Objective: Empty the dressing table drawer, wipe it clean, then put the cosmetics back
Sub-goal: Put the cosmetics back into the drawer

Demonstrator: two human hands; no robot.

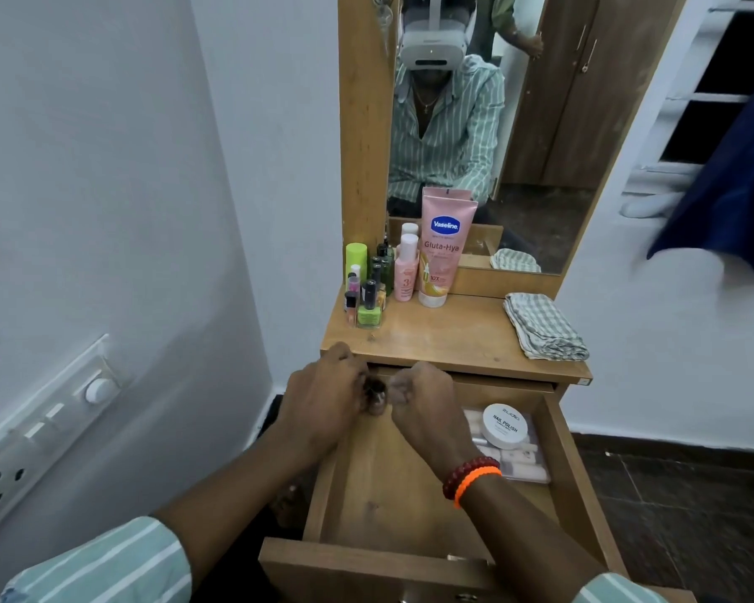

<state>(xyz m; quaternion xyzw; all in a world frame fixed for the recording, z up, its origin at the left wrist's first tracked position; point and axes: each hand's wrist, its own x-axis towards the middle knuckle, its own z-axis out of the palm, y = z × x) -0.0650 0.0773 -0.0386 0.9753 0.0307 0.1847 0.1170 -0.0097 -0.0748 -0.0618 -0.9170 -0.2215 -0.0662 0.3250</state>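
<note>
Drawer (571,476) pulled open beneath both hands, left hand (323,396) and right hand (423,398) together grasping 1 small dark bottle (377,396) between them, nail polish tub (505,425) on a clear packet just right of the right wrist, cosmetics (368,293) and folded cloth (543,326) on the tabletop beyond the knuckles.

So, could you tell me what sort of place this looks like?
Most likely a bedroom or dressing corner at home: a wooden dressing table with a tall mirror, cosmetics like the Vaseline tube, and an open drawer.
</note>
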